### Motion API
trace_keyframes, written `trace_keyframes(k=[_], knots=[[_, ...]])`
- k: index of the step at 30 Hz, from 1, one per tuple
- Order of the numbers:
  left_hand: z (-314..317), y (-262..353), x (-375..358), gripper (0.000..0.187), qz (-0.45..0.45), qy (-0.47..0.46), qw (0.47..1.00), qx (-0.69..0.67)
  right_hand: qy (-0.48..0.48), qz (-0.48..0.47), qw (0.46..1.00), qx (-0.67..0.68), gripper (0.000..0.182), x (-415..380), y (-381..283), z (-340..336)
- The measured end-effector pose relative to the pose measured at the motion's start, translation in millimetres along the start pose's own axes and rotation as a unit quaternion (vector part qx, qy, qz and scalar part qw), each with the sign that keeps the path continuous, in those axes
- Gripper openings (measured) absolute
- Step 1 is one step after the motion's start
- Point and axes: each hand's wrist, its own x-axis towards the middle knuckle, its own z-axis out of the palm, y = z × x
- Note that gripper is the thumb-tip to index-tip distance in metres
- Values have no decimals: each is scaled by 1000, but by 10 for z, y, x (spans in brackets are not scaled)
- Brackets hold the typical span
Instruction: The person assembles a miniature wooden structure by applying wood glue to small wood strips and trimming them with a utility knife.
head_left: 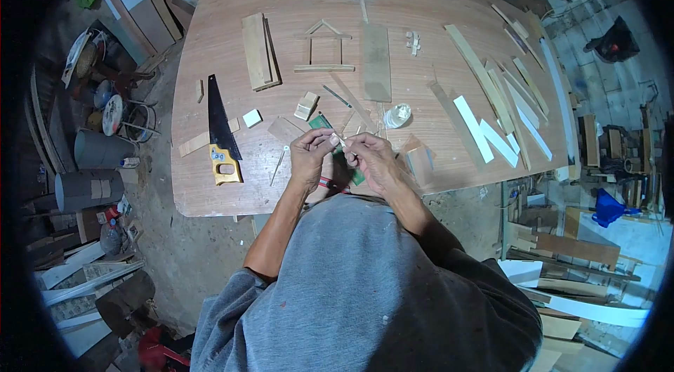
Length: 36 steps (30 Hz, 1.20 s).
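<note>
My left hand point(309, 155) and my right hand point(373, 158) meet in front of my chest, above the near edge of the table. Fingertips of both pinch a small pale piece point(342, 141), too small to tell its kind. Below and between the hands lies something green point(319, 121), partly covered by them. Just beyond are a small wooden block point(306, 106), a dark pencil-like stick point(337, 96) and thin wood strips point(356, 101). A white jar point(397, 115) stands to the right of my right hand. Left of my left hand lies a thin metal tool point(279, 165).
On the wooden table point(210, 21), a handsaw point(223, 126) with a yellow handle lies at left. A small house-shaped wooden frame point(324, 68) and boards point(258, 52) lie farther back. Several long strips point(477, 66) cover the right side. Scrap wood surrounds the table on the floor.
</note>
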Motion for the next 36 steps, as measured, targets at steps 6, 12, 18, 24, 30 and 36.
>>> trace_keyframes(k=[6,12,18,24,30,36], knots=[[57,206,-118,19,-38,43,996,71,11,-59,984,-165,9,75,49,-69],[-85,203,-174,18,-80,61,989,105,-46,-87,941,-325,12,115,57,-42],[-277,108,-197,19,-98,67,989,84,-103,-81,919,-373,14,264,177,-89],[-698,-153,-269,18,-130,163,978,11,-41,-52,947,-314,18,395,497,-259],[-1344,-336,-600,18,-146,267,952,-8,-98,-152,674,-716,29,49,1062,-352],[-1737,-391,-1056,21,-182,350,919,-18,-62,-205,553,-805,34,48,1741,-430]])
